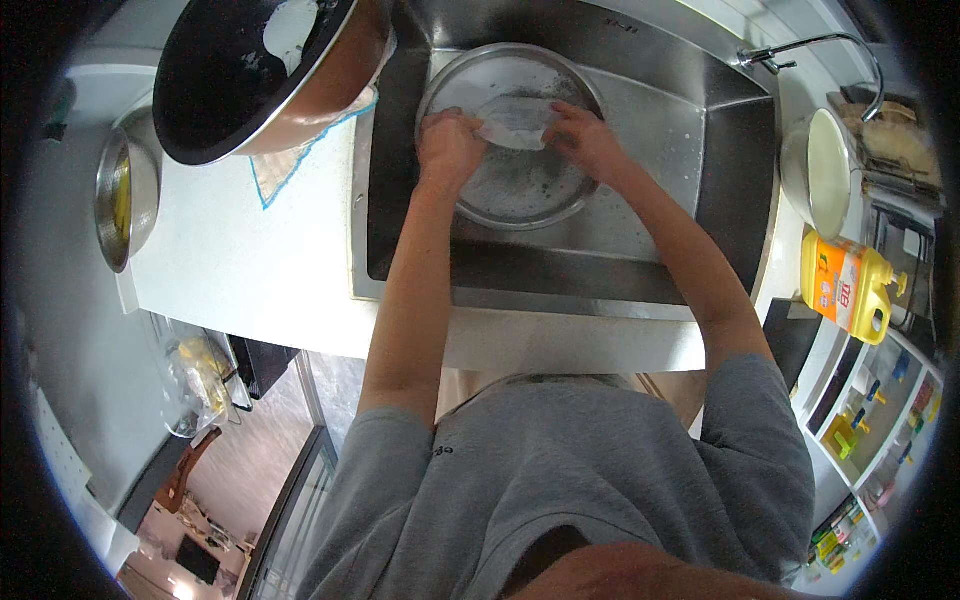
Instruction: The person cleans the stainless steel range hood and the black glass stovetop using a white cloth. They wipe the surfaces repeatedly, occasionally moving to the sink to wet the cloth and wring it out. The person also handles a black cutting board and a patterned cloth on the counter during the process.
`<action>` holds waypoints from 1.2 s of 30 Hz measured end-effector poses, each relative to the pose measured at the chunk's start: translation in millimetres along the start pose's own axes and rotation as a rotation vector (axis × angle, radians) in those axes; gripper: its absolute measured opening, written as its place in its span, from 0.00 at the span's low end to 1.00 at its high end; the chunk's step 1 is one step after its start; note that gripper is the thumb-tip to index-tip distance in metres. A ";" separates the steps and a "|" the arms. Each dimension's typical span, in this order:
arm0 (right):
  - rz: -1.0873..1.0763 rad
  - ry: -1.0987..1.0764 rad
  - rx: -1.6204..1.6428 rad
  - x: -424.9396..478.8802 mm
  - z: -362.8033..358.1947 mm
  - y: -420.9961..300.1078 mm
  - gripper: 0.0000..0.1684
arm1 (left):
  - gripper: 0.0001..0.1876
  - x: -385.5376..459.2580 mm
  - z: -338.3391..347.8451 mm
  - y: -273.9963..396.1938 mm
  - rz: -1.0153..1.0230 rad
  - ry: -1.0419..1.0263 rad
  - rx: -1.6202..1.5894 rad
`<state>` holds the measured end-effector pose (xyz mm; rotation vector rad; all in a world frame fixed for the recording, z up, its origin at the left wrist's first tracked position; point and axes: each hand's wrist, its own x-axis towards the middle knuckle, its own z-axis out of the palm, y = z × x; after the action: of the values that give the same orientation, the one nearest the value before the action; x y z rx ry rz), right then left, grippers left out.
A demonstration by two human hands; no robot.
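Note:
A round metal basin sits in the stainless steel sink before me, its inside grey with dark specks. Over the basin I hold a pale, translucent piece, perhaps a plastic lid or shallow container; glare hides its exact form. The fingers of my left hand grip its left edge. At its right edge, my right hand pinches it between thumb and fingers.
Left of the sink, a large dark-lined pot tilts on a blue-edged cloth. A steel bowl stands farther left. On the right are a faucet, a white bowl and a yellow pump jug.

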<state>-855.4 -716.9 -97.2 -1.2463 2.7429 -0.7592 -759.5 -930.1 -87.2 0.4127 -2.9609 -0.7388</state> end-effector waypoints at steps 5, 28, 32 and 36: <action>0.386 -0.394 0.017 6.4 17.8 -47.8 0.16 | 0.09 5.8 23.5 -3.5 0.024 -0.232 0.150; 0.179 -0.135 -0.069 27.6 45.4 -116.2 0.21 | 0.15 -3.5 61.1 -6.5 -0.934 -0.091 -1.884; 0.265 -0.117 -0.042 31.0 68.8 -52.1 0.19 | 0.16 11.3 25.6 23.3 -1.135 -0.095 -1.565; 0.622 0.153 0.123 34.3 53.2 -8.3 0.19 | 0.16 12.6 27.3 -1.9 -0.972 -0.008 -1.658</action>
<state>-860.8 -768.3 -134.7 -0.2767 2.8804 -0.9443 -774.6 -922.8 -112.2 1.4121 -1.0160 -2.5921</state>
